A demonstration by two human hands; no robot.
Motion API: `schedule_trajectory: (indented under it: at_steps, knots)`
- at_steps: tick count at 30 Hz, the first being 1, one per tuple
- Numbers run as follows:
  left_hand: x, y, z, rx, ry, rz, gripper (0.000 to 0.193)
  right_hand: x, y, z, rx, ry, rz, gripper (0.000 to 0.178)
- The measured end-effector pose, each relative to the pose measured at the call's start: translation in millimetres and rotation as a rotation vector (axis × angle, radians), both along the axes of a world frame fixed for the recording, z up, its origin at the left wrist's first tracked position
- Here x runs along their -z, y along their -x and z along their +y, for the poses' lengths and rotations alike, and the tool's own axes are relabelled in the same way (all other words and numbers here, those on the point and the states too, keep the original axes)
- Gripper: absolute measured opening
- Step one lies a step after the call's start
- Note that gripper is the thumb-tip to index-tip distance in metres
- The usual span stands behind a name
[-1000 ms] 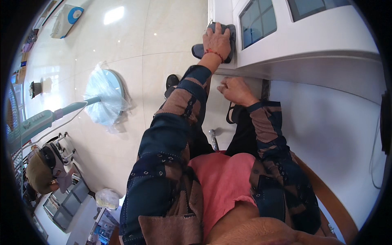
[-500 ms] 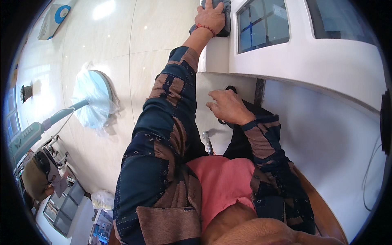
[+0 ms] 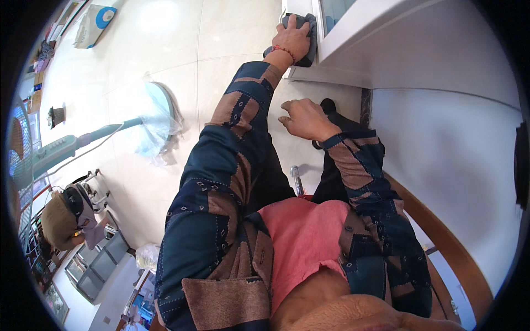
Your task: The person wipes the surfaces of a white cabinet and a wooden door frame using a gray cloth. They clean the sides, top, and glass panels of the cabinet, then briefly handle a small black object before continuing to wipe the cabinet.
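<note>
Fingers spread, my left hand (image 3: 292,43) presses a dark grey cloth (image 3: 311,48) against the edge of a white panel (image 3: 353,66) with a glass pane (image 3: 333,12). A red beaded bracelet is on that wrist. Part of the cloth is hidden under the palm. My right hand (image 3: 309,120) hovers over my legs, nearer to me than the panel's lower corner. Its fingers are apart and loosely bent, with nothing in them.
Left of me, a pale blue fan stand (image 3: 116,127) has a plastic-wrapped base (image 3: 160,118). A capped person (image 3: 63,220) is at lower left, near a grey rack (image 3: 99,265). A box (image 3: 95,26) lies at far left. White wall (image 3: 447,154) borders my right.
The view has shifted, and most of the glass panes have left the picture. My left hand and the cloth are closer to the panel's near corner. My right hand stays raised and free.
</note>
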State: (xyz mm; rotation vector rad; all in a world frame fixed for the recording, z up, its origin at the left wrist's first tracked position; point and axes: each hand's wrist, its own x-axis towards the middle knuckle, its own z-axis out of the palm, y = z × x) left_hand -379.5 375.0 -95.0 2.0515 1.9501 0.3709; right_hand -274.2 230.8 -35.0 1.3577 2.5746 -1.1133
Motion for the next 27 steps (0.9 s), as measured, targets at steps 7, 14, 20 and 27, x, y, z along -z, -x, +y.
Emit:
schedule_trajectory:
  at_steps: [7, 14, 20, 27]
  knots:
    - [-2.6, -6.7, -45.1, 0.015, 0.042, 0.006, 0.045, -5.2, 1.1, 6.2, -0.037, 0.038, -0.093, 0.035]
    - [6.5, -10.1, -60.2, 0.051, -0.030, 0.001, 0.052, -0.8, -1.7, 6.6, -0.027, 0.019, -0.074, 0.028]
    - [4.5, -6.2, -65.8, 0.062, -0.101, 0.018, 0.039, -3.7, -9.0, 2.8, 0.090, -0.011, -0.059, 0.027]
    - [-11.0, 23.4, -81.5, 0.055, -0.107, -0.315, 0.039, 2.2, -16.7, 7.3, 0.464, -0.064, 0.054, 0.024]
